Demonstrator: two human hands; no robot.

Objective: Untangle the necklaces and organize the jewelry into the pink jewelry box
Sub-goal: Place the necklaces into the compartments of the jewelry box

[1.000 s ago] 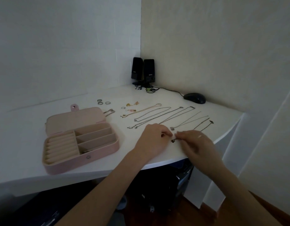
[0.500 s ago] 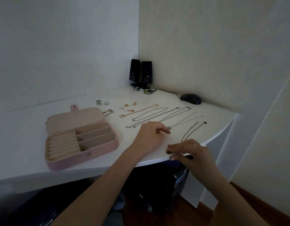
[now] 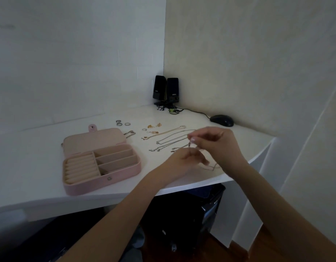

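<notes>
right hand point(image 3: 216, 143): raised over the desk, thumb and forefinger pinched together on a thin necklace point(image 3: 189, 148) just below the fingertips.
left hand point(image 3: 184, 160): lower and just left of the right hand, fingers curled at the same chain; image is blurred here, so i cannot tell whether it is gripping.
necklace: hangs between the two hands; a pale loop of chain lies on the desk beneath the left hand near the front edge.
other chains point(image 3: 169, 137): several laid out side by side on the desk, left of and behind the hands, each separate.
earrings point(image 3: 154, 126): small gold pieces behind the chains.
rings point(image 3: 122, 123): three, behind the box.
pink jewelry box point(image 3: 99, 159): open on the desk, well left of the hands; ring rolls on the left, three long compartments on the right, nothing visible in them.
desk point(image 3: 31, 163): white, in a corner.
speakers point(image 3: 166, 90): black pair in the corner.
mouse point(image 3: 222, 120): black, right of the speakers.
</notes>
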